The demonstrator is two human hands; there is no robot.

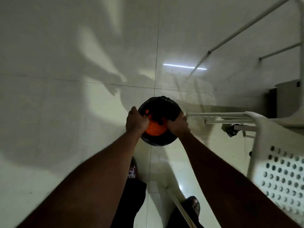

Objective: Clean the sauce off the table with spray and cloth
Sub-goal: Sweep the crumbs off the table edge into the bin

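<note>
"Above the black bin (157,143) on the tiled floor (65,116), what have the hands got?"

"The left hand (136,122) has its fingers curled round the left end of the orange cloth (154,130). The right hand (180,123) is closed on the other end, where something dark is bunched. Whether that is cloth or bin liner, I cannot tell."

"So, wringing it out?"

"That is my reading. To do it well, hold the cloth low inside the rim and twist the two ends against each other. Whatever comes off should fall in the bin, not on the tiles."

"Anything to mind on the right?"

"The white chair (263,142) stands just beside the bin, so I would hold that elbow clear of its legs."

"And the table, the spray?"

"Neither is in view, so I cannot say how much sauce remains."
</note>
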